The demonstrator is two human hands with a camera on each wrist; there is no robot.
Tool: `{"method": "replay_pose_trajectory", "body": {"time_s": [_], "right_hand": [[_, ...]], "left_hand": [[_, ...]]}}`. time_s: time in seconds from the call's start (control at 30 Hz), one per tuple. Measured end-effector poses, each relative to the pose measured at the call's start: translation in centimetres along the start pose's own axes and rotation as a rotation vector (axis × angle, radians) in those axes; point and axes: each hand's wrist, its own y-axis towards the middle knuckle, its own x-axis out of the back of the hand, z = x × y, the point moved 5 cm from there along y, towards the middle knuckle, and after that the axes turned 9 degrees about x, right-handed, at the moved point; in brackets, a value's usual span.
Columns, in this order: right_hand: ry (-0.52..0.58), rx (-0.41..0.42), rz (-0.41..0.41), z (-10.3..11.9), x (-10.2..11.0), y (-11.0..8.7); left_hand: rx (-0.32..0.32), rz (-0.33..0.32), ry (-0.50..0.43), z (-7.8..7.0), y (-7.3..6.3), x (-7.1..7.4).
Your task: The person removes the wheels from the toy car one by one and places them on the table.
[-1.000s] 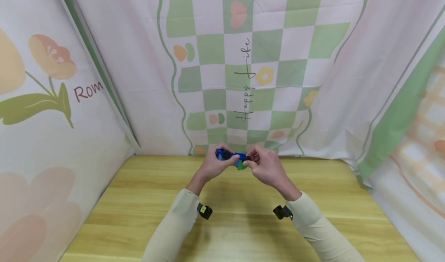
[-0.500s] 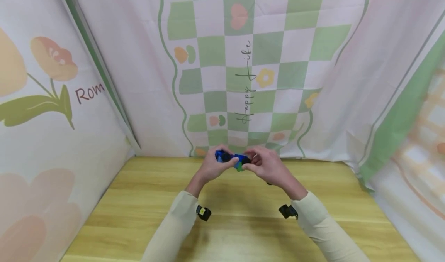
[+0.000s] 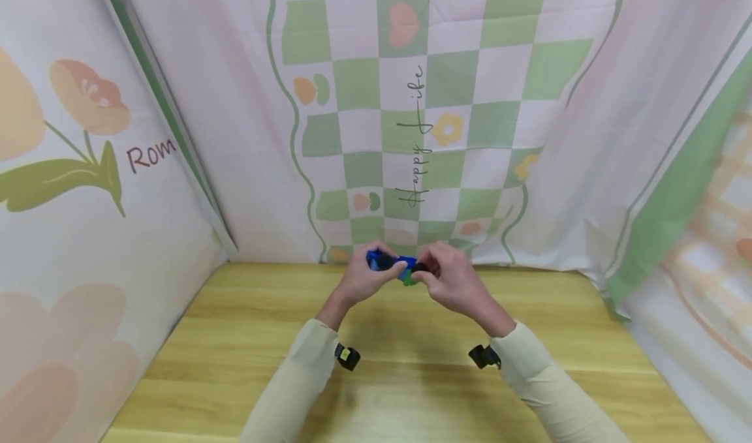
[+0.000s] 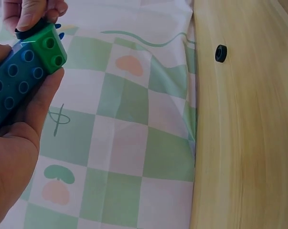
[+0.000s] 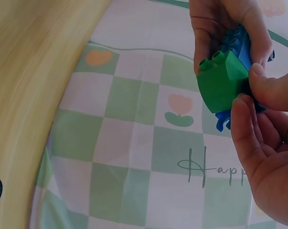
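My left hand (image 3: pixel 357 283) grips a toy brick car (image 4: pixel 18 78) by its blue studded body, raised in front of the back curtain. A green sloped brick (image 5: pixel 222 81) sits at the car's right end, and a blue hook-like piece (image 5: pixel 223 120) sticks out past it. One black wheel (image 3: pixel 384 261) shows on the side between my left thumb and fingers. With thumb and fingertips, my right hand (image 3: pixel 457 283) pinches a second black wheel (image 4: pixel 32 30) against the car's side by the green brick. Fingers partly cover that wheel.
A loose black wheel (image 4: pixel 221 54) stands on the wooden table (image 3: pixel 399 391), beyond the right hand and hidden from the head view. Printed curtains (image 3: pixel 405 123) close off the back and both sides, right behind the hands.
Half a second ago the right fingers were loosened and spread around the wheel, with the hand slightly lower. They pinch it again now, as they did one second ago. The left hand keeps its grip.
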Motion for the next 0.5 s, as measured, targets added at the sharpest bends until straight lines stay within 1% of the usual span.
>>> {"method": "replay_pose_trajectory", "body": {"time_s": [0.23,0.4,0.5], "right_hand": [[0.040,-0.027,0.026,0.07,-0.58,-0.08],[0.078,-0.042,0.028,0.07,-0.84,-0.17],[0.076,-0.035,0.019,0.11,-0.88,-0.17]], "left_hand": [[-0.014,0.006,-0.014,0.10,-0.09,0.05],[-0.018,0.005,-0.027,0.30,-0.06,0.10],[-0.013,0.001,-0.030,0.28,0.00,0.16]]}}
